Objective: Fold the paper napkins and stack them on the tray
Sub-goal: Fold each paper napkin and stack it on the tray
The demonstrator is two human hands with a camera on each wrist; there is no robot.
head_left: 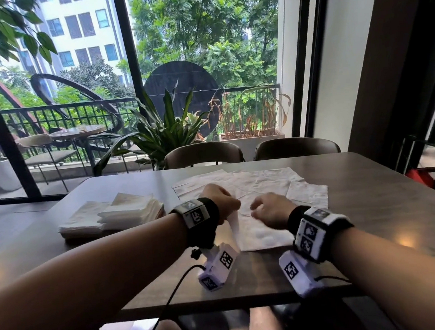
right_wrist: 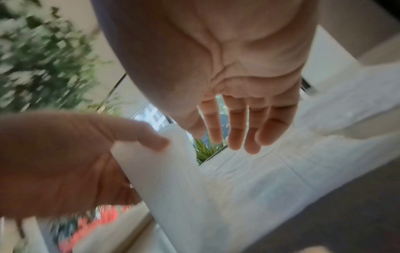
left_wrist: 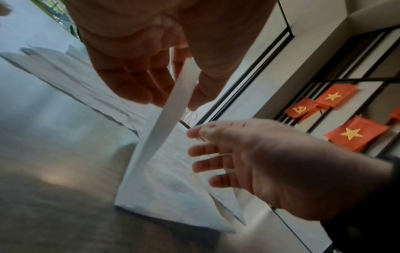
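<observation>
A: What fills the middle of the head view?

B: The table [head_left: 372,204], brown, running across the centre. Unfolded sheets [head_left: 260,181] lie spread over its far middle, and a stack [head_left: 115,216] of folded napkins sits at centre left, well apart from both hands. I cannot make out a tray under it.

A: And the napkin being worked?

B: The napkin [head_left: 259,233] lies flat just below centre, between the two wrists, its near edge close to the table's front. Its left edge is lifted off the table.

A: Who holds that edge?

B: The left hand [head_left: 221,202]. In the left wrist view its thumb and fingers [left_wrist: 138,85] pinch the raised flap, which stands as a narrow strip from the sheet up into the grip.

A: The right hand?

B: The right hand [head_left: 270,209] is over the napkin's right half, right of the flap. In the right wrist view its fingers [right_wrist: 238,130] are fairly straight and spread, gripping nothing; whether they touch the paper I cannot tell.
</observation>
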